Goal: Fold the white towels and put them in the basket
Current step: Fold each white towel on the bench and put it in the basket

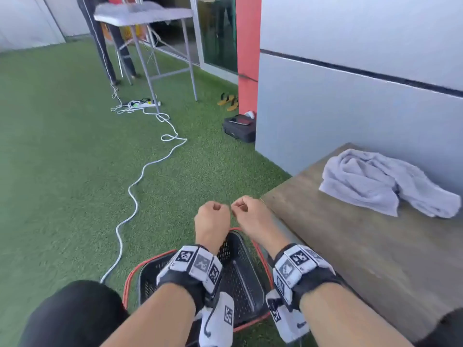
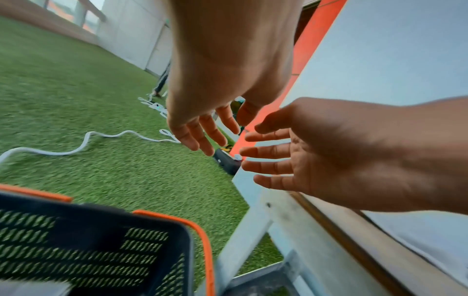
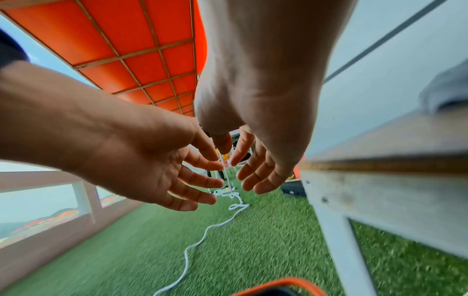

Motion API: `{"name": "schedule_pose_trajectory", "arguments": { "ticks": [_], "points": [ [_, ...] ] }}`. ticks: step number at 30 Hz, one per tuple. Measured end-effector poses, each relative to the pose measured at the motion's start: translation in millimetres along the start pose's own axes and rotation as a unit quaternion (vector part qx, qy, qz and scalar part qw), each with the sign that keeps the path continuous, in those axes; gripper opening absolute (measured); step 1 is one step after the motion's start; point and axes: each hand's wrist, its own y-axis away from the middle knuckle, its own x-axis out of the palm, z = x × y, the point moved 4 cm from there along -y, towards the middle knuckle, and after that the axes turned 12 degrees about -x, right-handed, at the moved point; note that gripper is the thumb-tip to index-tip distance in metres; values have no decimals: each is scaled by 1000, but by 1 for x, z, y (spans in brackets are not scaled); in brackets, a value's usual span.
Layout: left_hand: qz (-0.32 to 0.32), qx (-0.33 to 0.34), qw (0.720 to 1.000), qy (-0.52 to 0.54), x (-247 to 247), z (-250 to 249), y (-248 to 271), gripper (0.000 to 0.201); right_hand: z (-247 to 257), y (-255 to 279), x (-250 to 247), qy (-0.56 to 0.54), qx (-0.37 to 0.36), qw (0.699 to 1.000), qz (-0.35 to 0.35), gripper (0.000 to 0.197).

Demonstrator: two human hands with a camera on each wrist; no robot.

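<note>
Both hands are being held out side by side above the far rim of the basket (image 1: 240, 276), close together but not touching, and nothing is being held by either. The left hand (image 1: 211, 221) is being shown in the left wrist view with its fingers (image 2: 202, 134) loose and slightly spread; the right hand (image 1: 253, 216) is being shown in the right wrist view with its fingers (image 3: 260, 170) likewise relaxed and parted. In the head view the fingers are being seen from behind the knuckles, bent downward. The basket, black mesh with an orange rim, is being kept on the grass (image 1: 62, 171) near the person, just left of the surface (image 1: 350, 246), and no towel is being seen in the part of it that shows. One white towel (image 1: 385, 184) is lying crumpled and unfolded on the far right of the surface, against the wall (image 1: 350, 108), well apart from both hands. A white cable (image 1: 140, 176) is trailing across the grass to the left, toward a power strip (image 1: 147, 103) beneath a far table (image 1: 150, 16). A black case (image 1: 239, 127) is lying on the grass by the wall, beyond the surface, with sandals (image 1: 228, 101) farther off.
</note>
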Motion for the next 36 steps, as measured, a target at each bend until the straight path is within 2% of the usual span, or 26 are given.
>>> {"name": "schedule_pose_trajectory", "arguments": {
  "ticks": [4,8,11,14,16,19,23,26,27,30,33,36],
  "points": [
    [35,59,998,-2,16,-45,41,15,11,22,-61,-11,22,997,-66,12],
    [98,103,990,-18,46,-82,79,15,1,46,-119,59,44,988,-133,19],
    [159,134,976,-59,78,-100,100,15,-18,62,-148,66,93,984,-140,26],
    [211,154,960,-97,111,-109,114,19,-42,73,-168,89,118,981,-129,11],
    [238,166,949,-123,132,-114,115,19,-59,79,-179,97,148,978,-114,11],
    [227,201,933,-194,160,-123,111,14,-85,85,-195,130,189,967,-109,15],
    [203,247,894,-314,192,-130,97,16,-112,86,-209,173,242,951,-89,21],
    [199,268,873,-356,215,-128,80,52,-124,87,-215,161,267,947,-71,34],
    [198,274,873,-353,221,-129,74,53,-127,87,-217,156,269,948,-67,34],
    [174,309,874,-332,227,-134,67,30,-133,85,-217,145,269,951,-54,37],
    [161,336,880,-295,227,-140,68,21,-134,86,-216,152,265,950,-56,40],
    [190,347,887,-239,228,-140,76,12,-132,93,-215,157,254,953,-60,48]
  ]
}}
